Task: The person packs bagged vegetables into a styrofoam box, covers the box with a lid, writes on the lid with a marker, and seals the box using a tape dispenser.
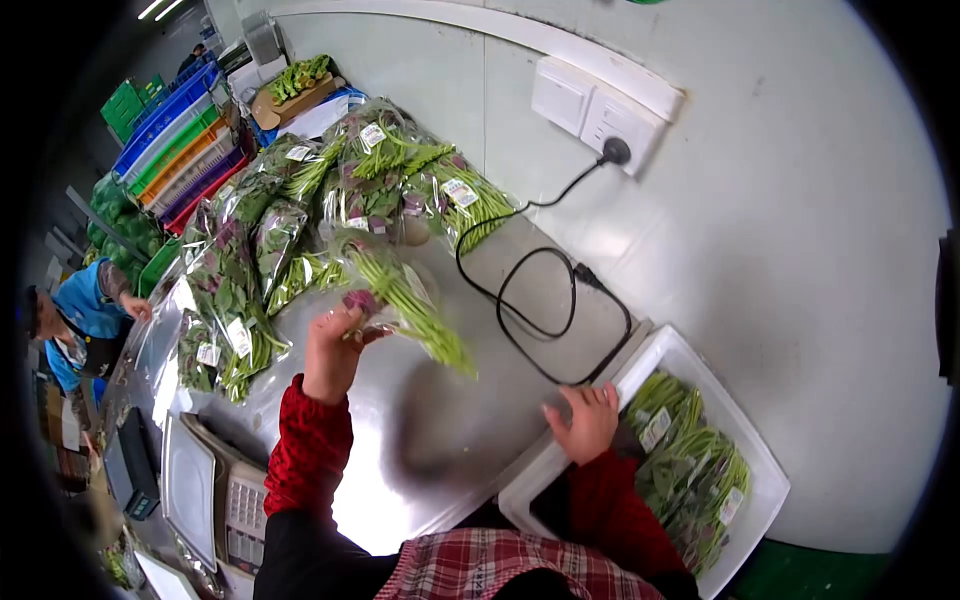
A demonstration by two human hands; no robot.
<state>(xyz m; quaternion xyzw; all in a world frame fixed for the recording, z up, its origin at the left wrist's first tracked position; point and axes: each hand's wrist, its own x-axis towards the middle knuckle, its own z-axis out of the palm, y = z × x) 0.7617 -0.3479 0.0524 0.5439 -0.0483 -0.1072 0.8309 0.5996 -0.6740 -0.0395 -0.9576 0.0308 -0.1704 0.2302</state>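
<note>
My left hand (333,348) is closed on a clear bag of leafy greens (408,302), lifted over the metal table (490,375). Its green stems point down and to the right, and some purple leaf shows by my fingers. My right hand (586,422) is at the rim of a white bin (690,350), fingers apart and nothing in them; whether it touches the rim I cannot tell. Inside the bin lie labelled bags of greens (685,460). A pile of similar bagged greens (375,165) covers the table's far side.
A black power cord (515,315) loops across the table from a wall socket (615,150). Scales (225,490) stand at the lower left. Stacked coloured crates (180,150) rise behind the pile. Another person (85,310) in blue is at the left.
</note>
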